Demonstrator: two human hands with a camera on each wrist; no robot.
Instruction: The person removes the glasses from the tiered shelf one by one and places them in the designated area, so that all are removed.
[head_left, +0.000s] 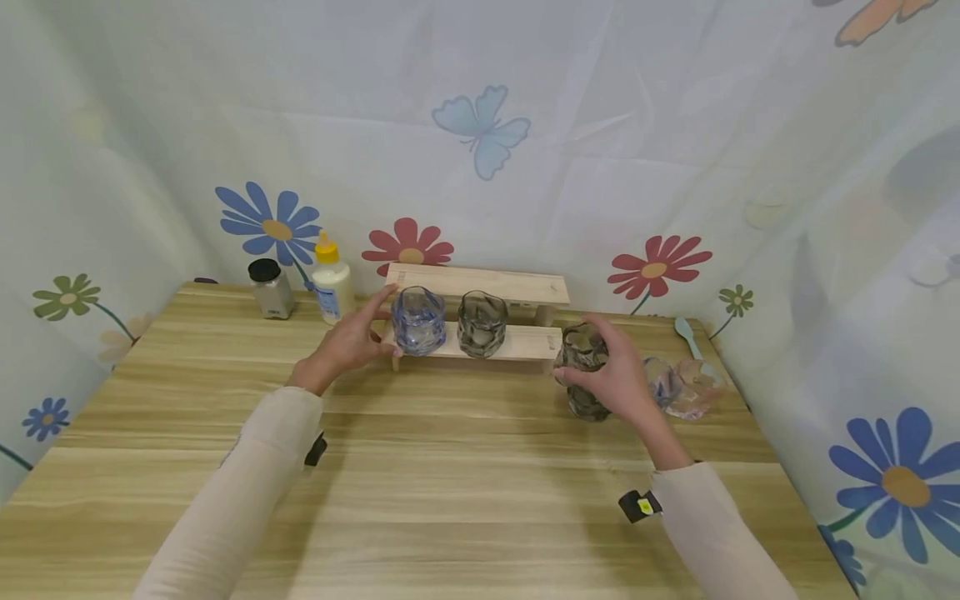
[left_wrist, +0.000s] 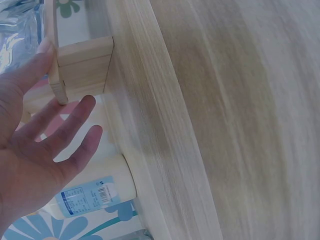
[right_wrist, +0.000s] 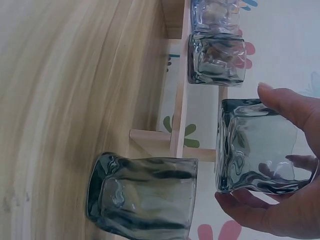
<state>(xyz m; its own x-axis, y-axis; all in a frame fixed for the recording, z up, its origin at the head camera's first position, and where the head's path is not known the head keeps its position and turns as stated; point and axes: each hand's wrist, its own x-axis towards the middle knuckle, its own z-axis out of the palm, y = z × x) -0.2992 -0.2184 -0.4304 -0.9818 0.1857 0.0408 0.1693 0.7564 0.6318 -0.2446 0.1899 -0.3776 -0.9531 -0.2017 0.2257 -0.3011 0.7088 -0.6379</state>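
Observation:
My right hand (head_left: 618,379) grips a smoky grey glass (right_wrist: 257,142) by its sides, raised off the table near the right end of a two-tier wooden rack (head_left: 480,283). Below it, a second grey glass (right_wrist: 145,195) stands on the table, partly covered by the hand in the head view. On the rack's lower shelf stand a bluish glass (head_left: 418,323) at the left and another grey glass (head_left: 482,325) beside it. My left hand (head_left: 348,342) holds the rack's left end with thumb and index finger, the other fingers spread.
Left of the rack stand a white bottle with a yellow cap (head_left: 332,287) and a black-lidded jar (head_left: 270,290). Right of my right hand are a blue-tinted glass (head_left: 660,382), a pinkish glass (head_left: 692,396) and a pale blue spoon (head_left: 687,337). A flowered curtain (head_left: 585,192) hangs behind the table.

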